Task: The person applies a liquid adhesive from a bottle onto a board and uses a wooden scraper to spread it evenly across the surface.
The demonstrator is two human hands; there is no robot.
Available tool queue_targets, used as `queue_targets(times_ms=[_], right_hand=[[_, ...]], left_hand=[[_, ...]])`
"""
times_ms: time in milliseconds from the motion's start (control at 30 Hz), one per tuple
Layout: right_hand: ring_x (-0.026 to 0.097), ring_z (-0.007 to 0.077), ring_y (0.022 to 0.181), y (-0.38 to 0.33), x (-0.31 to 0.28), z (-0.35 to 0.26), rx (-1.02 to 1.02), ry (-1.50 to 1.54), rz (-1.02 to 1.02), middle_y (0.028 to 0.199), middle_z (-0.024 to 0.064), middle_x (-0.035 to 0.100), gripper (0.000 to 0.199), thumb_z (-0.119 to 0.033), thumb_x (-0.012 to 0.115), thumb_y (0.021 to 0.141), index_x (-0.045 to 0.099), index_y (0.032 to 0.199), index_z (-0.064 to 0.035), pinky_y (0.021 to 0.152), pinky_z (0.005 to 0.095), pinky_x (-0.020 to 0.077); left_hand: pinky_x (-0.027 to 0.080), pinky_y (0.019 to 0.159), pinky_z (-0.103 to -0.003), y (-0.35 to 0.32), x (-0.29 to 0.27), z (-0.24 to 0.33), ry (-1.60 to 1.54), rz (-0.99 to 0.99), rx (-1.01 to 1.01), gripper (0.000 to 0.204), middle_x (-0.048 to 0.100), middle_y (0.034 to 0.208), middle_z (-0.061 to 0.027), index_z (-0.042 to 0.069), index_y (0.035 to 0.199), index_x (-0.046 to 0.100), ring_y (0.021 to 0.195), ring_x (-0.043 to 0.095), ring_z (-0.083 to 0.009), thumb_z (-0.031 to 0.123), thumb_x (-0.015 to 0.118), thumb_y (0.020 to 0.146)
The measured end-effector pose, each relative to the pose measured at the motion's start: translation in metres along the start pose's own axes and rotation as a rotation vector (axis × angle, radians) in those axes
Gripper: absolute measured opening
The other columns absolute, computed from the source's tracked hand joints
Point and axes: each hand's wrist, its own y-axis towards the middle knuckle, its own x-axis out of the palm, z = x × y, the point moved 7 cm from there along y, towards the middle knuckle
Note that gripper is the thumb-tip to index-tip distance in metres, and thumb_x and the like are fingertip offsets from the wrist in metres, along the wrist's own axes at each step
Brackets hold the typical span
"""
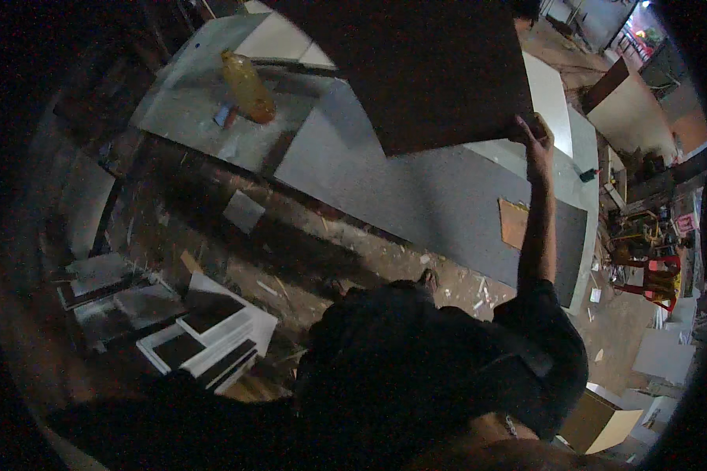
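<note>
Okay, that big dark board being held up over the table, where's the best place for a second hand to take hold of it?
Probably the dark board at its free lower left corner, from the left. The right hand already grips the lower right corner, so the flat panel hangs unsupported opposite.

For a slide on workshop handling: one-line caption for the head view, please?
Right hand grips the corner of a large dark board raised above a grey worktable; left hand out of view.

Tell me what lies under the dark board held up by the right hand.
Under the dark board gripped by the right hand lies a long grey panel on the workbench. The panel's upper part is covered by the board, so anything there is hidden.
</note>
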Motion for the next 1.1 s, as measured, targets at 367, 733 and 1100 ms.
queue_targets(times_ms=[367, 733, 1100], right_hand=[[0.069, 0.0192, 0.1, -0.016, 0.201, -0.06, -0.006, -0.04, -0.337, 0.112, 0.01, 0.071, 0.036, -0.011, 0.068, 0.091, 0.061, 0.126, -0.002, 0.091, 0.0344, 0.0546], [0.067, 0.0175, 0.08, -0.11, 0.672, -0.01, 0.079, 0.167, -0.437, 0.087, 0.0112, 0.074, 0.034, -0.022, 0.085, 0.076, 0.074, 0.1, -0.0005, 0.078, 0.0358, 0.0522], [0.067, 0.0191, 0.077, 0.046, 0.874, 0.053, 0.172, 0.076, -0.312, 0.085, 0.0086, 0.073, 0.04, -0.027, 0.09, 0.07, 0.075, 0.099, -0.0035, 0.07, 0.0363, 0.0546]], left_hand=[[0.05, 0.088, -0.046, -0.038, -0.114, -0.157, -0.07, -0.011, -0.117, 0.041, 0.068, 0.114, -0.0222, 0.0, 0.123, 0.061, 0.101, 0.065, -0.0316, 0.032, 0.058, 0.096], [0.051, 0.089, -0.047, -0.035, -0.205, -0.328, -0.006, -0.02, -0.391, 0.043, 0.067, 0.115, -0.0232, 0.001, 0.125, 0.06, 0.103, 0.065, -0.032, 0.032, 0.059, 0.096], [0.051, 0.09, -0.048, 0.012, -0.294, -0.491, 0.04, -0.024, -0.569, 0.044, 0.067, 0.116, -0.0241, 0.001, 0.127, 0.059, 0.104, 0.065, -0.0324, 0.033, 0.059, 0.097]])
